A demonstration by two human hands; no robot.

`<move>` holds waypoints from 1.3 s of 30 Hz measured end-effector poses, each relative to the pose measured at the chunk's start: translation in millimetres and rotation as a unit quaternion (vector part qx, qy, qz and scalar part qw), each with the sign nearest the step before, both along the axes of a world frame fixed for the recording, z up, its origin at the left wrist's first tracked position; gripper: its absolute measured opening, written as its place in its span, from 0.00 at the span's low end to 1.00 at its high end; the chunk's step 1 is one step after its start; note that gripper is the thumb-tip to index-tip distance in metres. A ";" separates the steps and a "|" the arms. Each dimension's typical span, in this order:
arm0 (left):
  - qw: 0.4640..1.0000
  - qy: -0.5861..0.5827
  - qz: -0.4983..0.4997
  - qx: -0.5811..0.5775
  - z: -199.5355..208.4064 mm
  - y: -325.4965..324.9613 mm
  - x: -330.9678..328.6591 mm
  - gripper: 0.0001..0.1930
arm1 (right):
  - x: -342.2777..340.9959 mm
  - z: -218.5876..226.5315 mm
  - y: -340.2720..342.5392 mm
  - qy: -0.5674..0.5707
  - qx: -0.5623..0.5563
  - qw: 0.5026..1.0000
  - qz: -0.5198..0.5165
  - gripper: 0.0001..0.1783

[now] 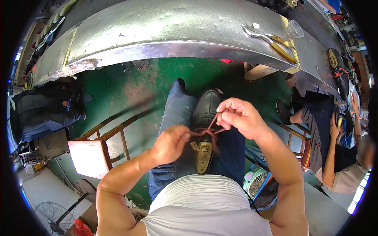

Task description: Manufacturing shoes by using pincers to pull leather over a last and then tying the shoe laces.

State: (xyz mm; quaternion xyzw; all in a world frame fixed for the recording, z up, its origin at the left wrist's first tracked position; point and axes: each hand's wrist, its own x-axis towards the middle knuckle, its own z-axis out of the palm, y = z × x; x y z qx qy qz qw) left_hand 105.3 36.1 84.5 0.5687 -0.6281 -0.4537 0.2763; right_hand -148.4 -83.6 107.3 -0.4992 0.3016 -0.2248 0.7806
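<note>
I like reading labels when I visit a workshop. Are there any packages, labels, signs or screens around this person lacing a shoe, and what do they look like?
None that I can make out: no package, label, sign or screen shows clearly.
Both hands, left hand and right hand, hold only the brown lace of a black shoe.

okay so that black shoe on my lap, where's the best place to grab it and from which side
Probably the heel end of the black shoe, taken from above around its sides. It lies lengthwise on the lap, sole down, and the left hand and right hand are pulling the reddish lace over the middle.
</note>
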 end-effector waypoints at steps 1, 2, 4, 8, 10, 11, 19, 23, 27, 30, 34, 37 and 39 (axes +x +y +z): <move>1.000 0.000 -0.002 0.002 6.7 -1.5 2.1 0.02 | -1.3 1.7 -1.0 -0.047 0.064 0.997 -0.014 0.08; 0.989 0.077 0.044 0.119 10.8 -5.9 7.8 0.04 | -3.1 4.6 -1.8 -0.094 0.127 0.987 -0.028 0.08; 0.957 0.162 0.072 0.229 9.6 -9.1 26.0 0.16 | -17.7 24.9 -5.1 0.003 0.071 0.994 0.082 0.11; 0.923 -0.312 -0.121 0.191 11.5 -27.4 34.5 0.18 | -62.9 9.1 17.4 0.270 -0.264 0.900 0.219 0.06; 0.942 -0.109 -0.172 0.266 9.1 -31.1 40.4 0.14 | -60.1 -8.4 30.4 0.317 -0.335 0.869 0.179 0.06; 0.915 0.099 -0.214 0.328 8.3 -33.4 39.9 0.10 | -44.9 -16.5 37.5 0.344 -0.426 0.835 0.058 0.05; 0.879 0.333 0.013 0.341 8.2 -47.3 -12.5 0.09 | 2.7 -26.2 54.0 0.130 -0.075 0.980 -0.129 0.07; 0.903 0.389 0.010 0.183 0.6 -36.8 -34.3 0.09 | 5.2 -5.4 54.2 0.148 -0.069 0.984 -0.075 0.11; 0.971 0.215 -0.030 -0.101 -9.0 -32.0 -46.6 0.08 | -1.0 -10.0 52.4 0.212 -0.091 0.973 -0.012 0.12; 0.982 0.099 -0.031 -0.160 7.8 -28.1 -54.0 0.09 | -0.6 -3.4 59.0 0.253 -0.090 0.963 -0.024 0.11; 0.978 -0.042 -0.031 -0.201 24.9 -19.6 -55.9 0.10 | 8.3 13.4 66.7 0.321 -0.245 0.913 -0.054 0.09; 0.949 -0.115 -0.043 -0.292 34.9 -16.6 -52.8 0.11 | 8.9 16.5 73.9 0.307 -0.545 0.769 -0.128 0.09; 0.952 -0.136 -0.059 -0.269 36.5 -4.5 -40.3 0.10 | -10.3 12.3 77.1 0.405 -0.599 0.688 -0.062 0.07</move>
